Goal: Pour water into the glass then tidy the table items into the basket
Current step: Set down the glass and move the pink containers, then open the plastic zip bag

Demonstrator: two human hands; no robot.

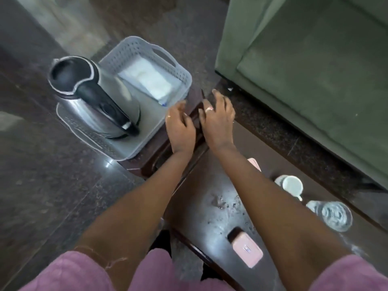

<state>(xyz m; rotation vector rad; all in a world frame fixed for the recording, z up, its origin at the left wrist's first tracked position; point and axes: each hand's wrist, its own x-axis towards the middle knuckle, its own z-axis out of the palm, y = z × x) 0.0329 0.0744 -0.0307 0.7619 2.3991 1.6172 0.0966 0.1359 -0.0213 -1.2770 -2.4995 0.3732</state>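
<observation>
A grey plastic basket (182, 74) sits at the far end of the dark wooden table (210, 206). Inside it stand a steel kettle (88, 101) with a black handle and a white folded packet (151, 80). My left hand (180, 129) hovers at the basket's near right corner, fingers apart, holding nothing. My right hand (218, 120) is just beside it over the table end, fingers spread and empty. A clear glass (333, 215) and a white cup (291, 185) stand on the table's right side.
A pink phone-like case (247, 248) lies on the table near me, and water drops (222, 202) dot the middle. A green sofa (315, 70) stands to the right. Dark polished floor (42, 185) surrounds the table.
</observation>
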